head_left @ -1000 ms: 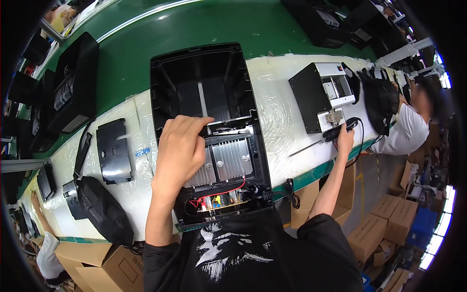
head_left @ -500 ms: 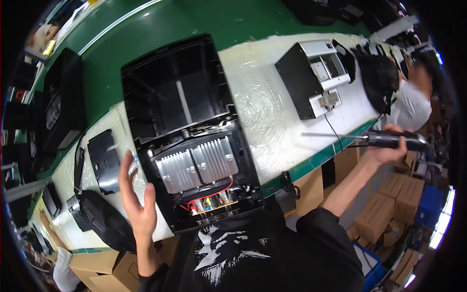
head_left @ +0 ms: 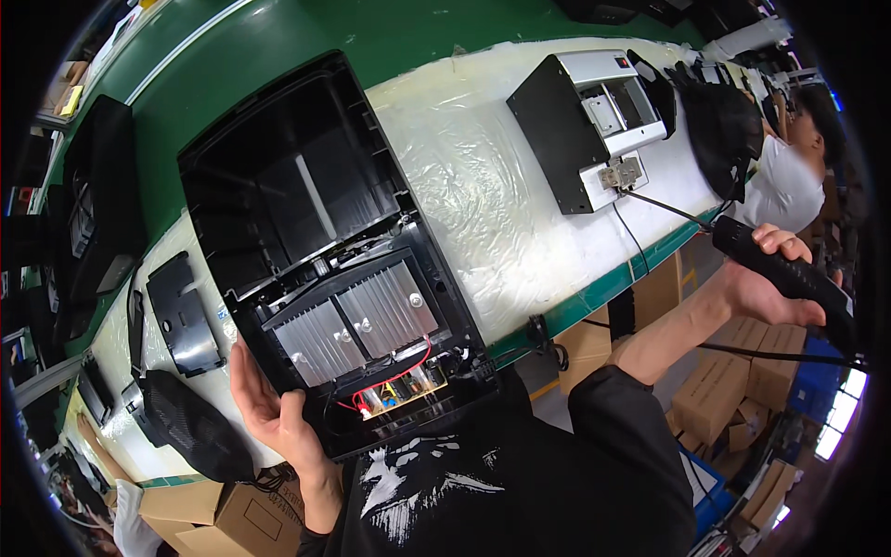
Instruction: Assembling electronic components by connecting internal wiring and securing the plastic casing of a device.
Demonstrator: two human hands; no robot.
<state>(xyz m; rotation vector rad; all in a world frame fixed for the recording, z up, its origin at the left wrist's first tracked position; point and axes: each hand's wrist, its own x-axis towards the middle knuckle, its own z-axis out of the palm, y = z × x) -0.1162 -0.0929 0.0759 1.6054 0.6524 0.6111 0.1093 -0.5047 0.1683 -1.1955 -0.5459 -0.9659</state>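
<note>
My right hand (head_left: 763, 295) is wrapped round a black electric screwdriver (head_left: 740, 243). The driver's long thin bit points left and its tip meets the small metal block (head_left: 624, 174) on the front of a black-and-silver machine (head_left: 561, 130). Directly before me lies an opened black plastic housing (head_left: 379, 271) with a deep hollow far part. Two ribbed silver metal plates (head_left: 385, 304) sit in its near part, above a small circuit board (head_left: 404, 392) with red wires. Against the housing's near left side rests my left hand (head_left: 278, 413), fingers stretched, thumb apart, nothing held.
A black panel (head_left: 186, 316) and a black mesh bag (head_left: 190, 427) lie to the left on the film-covered bench (head_left: 455, 213). Another black bag (head_left: 719, 139) stands at the right, near a person in white (head_left: 784, 190). Cardboard boxes (head_left: 713, 385) are stacked below right.
The screwdriver has turned, its tip moving up to the machine's metal block. My left hand has come down against the housing, which sits farther left and more slanted in view.
</note>
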